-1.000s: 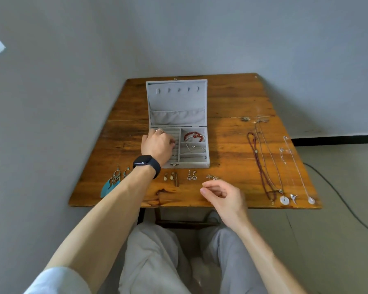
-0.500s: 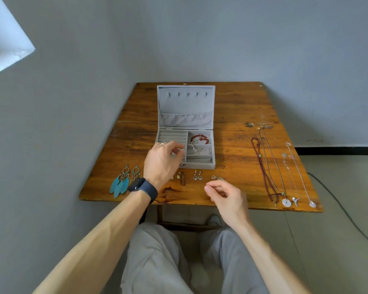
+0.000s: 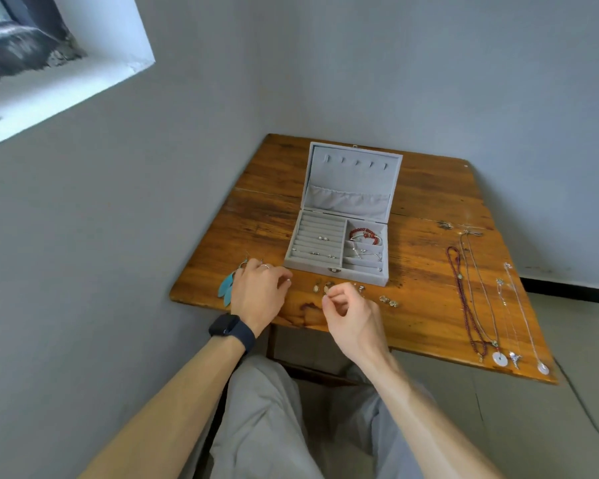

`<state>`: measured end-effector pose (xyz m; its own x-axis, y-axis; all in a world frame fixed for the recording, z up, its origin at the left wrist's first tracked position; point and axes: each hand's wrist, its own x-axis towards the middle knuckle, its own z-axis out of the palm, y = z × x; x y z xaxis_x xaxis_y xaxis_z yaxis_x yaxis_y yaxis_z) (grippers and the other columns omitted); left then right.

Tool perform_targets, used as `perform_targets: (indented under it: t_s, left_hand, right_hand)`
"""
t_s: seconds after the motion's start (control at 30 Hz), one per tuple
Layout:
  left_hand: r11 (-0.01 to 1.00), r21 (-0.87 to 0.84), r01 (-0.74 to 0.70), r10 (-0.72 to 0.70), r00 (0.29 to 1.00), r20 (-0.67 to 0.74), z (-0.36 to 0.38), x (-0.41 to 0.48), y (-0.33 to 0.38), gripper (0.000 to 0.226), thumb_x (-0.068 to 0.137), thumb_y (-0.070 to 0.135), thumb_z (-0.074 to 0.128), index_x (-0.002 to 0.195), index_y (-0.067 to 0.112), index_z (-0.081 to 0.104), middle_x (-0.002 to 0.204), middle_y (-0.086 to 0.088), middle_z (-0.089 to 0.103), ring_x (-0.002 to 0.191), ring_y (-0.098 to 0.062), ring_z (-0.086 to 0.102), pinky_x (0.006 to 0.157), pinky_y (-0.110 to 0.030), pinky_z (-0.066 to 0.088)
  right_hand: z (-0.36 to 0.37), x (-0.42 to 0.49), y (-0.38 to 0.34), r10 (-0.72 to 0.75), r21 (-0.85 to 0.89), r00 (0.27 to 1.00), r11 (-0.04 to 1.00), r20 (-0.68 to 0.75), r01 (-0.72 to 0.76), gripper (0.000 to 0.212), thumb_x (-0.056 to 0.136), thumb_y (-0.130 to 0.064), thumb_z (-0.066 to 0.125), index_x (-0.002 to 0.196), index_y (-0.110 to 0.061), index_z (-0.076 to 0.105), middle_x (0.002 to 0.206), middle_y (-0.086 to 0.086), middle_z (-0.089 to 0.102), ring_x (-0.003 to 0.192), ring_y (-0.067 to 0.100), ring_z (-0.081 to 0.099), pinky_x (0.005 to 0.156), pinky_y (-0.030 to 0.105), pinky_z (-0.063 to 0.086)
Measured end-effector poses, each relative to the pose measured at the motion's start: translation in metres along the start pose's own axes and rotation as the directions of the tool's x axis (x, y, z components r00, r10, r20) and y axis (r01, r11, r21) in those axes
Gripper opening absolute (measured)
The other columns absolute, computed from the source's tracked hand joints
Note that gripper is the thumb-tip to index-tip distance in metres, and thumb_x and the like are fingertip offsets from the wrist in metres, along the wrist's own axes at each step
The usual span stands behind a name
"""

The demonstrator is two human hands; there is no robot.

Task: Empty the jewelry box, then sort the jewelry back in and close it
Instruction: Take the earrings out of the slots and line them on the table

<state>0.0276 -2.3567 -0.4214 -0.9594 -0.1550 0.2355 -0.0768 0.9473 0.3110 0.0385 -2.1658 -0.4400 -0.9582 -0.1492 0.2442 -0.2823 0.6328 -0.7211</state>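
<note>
Worn, glossy planks make up the wooden table (image 3: 429, 202), set in a corner of plain grey walls. Nearest, over the front edge, are two bare hands. The left hand (image 3: 260, 292), with a dark smartwatch (image 3: 230, 328) on its wrist and one ring on a finger, has its fingers bent down beside the teal feather earrings (image 3: 226, 288), partly covering them; whether it grips anything cannot be told. The right hand (image 3: 351, 312) is curled, thumb and forefinger tips together, and whether something tiny sits in that pinch cannot be told. Between the hands lie two pale drop earrings (image 3: 320, 288); just right of the right hand lies a small glinting pair (image 3: 388, 300). Along the right side four necklaces lie stretched out: one dark red bead strand (image 3: 464, 299) and three thin silvery chains (image 3: 481, 288), two of them ending in round white pendants. Farther back stands the grey velvet jewelry box (image 3: 325, 264), open. Its left half is ribbed ring rolls holding five tiny silvery specks; its right compartments hold one red bead bracelet (image 3: 362, 233) and silvery bangles. The upright lid (image 3: 353, 174) shows five small hooks above a gathered pocket.
</note>
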Motion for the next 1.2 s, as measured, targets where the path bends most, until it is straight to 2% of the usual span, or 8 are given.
perform_targets:
  t_s: [0.03, 0.13, 0.2, 0.27, 0.43, 0.8, 1.2]
  left_hand:
    - [1.0, 0.005, 0.006, -0.006, 1.0, 0.013, 0.001, 0.002, -0.003, 0.024, 0.098, 0.037, 0.057, 0.117, 0.034, 0.07, 0.109, 0.006, 0.072, 0.109, -0.018, 0.052, 0.09, -0.036, 0.041]
    - [1.0, -0.006, 0.017, -0.016, 0.999, 0.038, 0.004, 0.006, -0.009, 0.024, 0.097, 0.038, 0.057, 0.119, 0.036, 0.068, 0.107, 0.009, 0.073, 0.109, -0.018, 0.052, 0.091, -0.035, 0.04]
    - [1.0, -0.025, 0.014, -0.013, 1.0, 0.024, 0.006, 0.005, -0.011, 0.022, 0.096, 0.039, 0.059, 0.115, 0.036, 0.069, 0.105, 0.009, 0.073, 0.108, -0.017, 0.051, 0.088, -0.034, 0.038]
    - [0.999, -0.049, 0.013, -0.013, 1.0, 0.006, 0.007, 0.004, -0.013, 0.02, 0.095, 0.039, 0.061, 0.112, 0.035, 0.071, 0.104, 0.009, 0.073, 0.107, -0.017, 0.05, 0.087, -0.034, 0.036]
    - [0.993, -0.119, 0.026, -0.024, 0.999, 0.025, 0.011, 0.005, -0.018, 0.021, 0.095, 0.04, 0.062, 0.113, 0.037, 0.07, 0.104, 0.011, 0.073, 0.109, -0.017, 0.051, 0.092, -0.035, 0.038]
    - [0.993, -0.12, 0.012, -0.008, 0.999, 0.032, 0.011, 0.007, -0.017, 0.022, 0.096, 0.038, 0.059, 0.116, 0.037, 0.068, 0.107, 0.014, 0.072, 0.109, -0.015, 0.051, 0.091, -0.033, 0.035]
    - [0.998, -0.06, -0.033, 0.037, 0.997, 0.071, 0.003, 0.011, -0.016, 0.023, 0.094, 0.039, 0.061, 0.117, 0.038, 0.066, 0.109, 0.014, 0.07, 0.107, -0.014, 0.054, 0.091, -0.032, 0.036]
  right_hand:
    - [0.005, 0.005, -0.006, -0.029, -0.041, 1.0, 0.999, 0.004, 0.029, 0.006, 0.095, -0.027, 0.066, 0.1, -0.024, 0.064, 0.085, -0.019, 0.065, 0.072, -0.004, 0.062, 0.065, 0.003, 0.043]
    - [0.02, 0.02, -0.018, -0.12, -0.19, 0.993, 0.974, 0.015, 0.121, 0.011, 0.095, -0.025, 0.066, 0.103, -0.02, 0.069, 0.094, -0.006, 0.072, 0.086, 0.009, 0.063, 0.071, 0.017, 0.049]
    - [0.027, 0.029, -0.022, -0.14, -0.278, 0.99, 0.95, 0.019, 0.14, 0.016, 0.094, -0.027, 0.066, 0.107, -0.02, 0.073, 0.1, -0.002, 0.071, 0.094, 0.017, 0.061, 0.075, 0.028, 0.053]
    - [0.033, 0.036, -0.023, -0.132, -0.343, 0.991, 0.93, 0.033, 0.136, 0.019, 0.095, -0.03, 0.065, 0.109, -0.022, 0.075, 0.104, -0.002, 0.071, 0.097, 0.018, 0.059, 0.076, 0.031, 0.052]
    - [0.04, 0.043, -0.026, -0.158, -0.382, 0.986, 0.909, 0.047, 0.164, 0.016, 0.092, -0.027, 0.069, 0.106, -0.023, 0.075, 0.098, -0.002, 0.075, 0.089, 0.019, 0.06, 0.072, 0.031, 0.051]
    - [0.043, 0.048, -0.028, -0.169, -0.363, 0.983, 0.913, 0.076, 0.185, 0.015, 0.09, -0.028, 0.071, 0.103, -0.023, 0.073, 0.096, -0.005, 0.075, 0.087, 0.017, 0.059, 0.07, 0.03, 0.052]
    - [0.031, 0.051, -0.028, -0.147, -0.324, 0.982, 0.929, 0.119, 0.179, 0.026, 0.092, -0.022, 0.068, 0.118, -0.02, 0.07, 0.109, -0.004, 0.073, 0.104, 0.017, 0.059, 0.087, 0.03, 0.051]
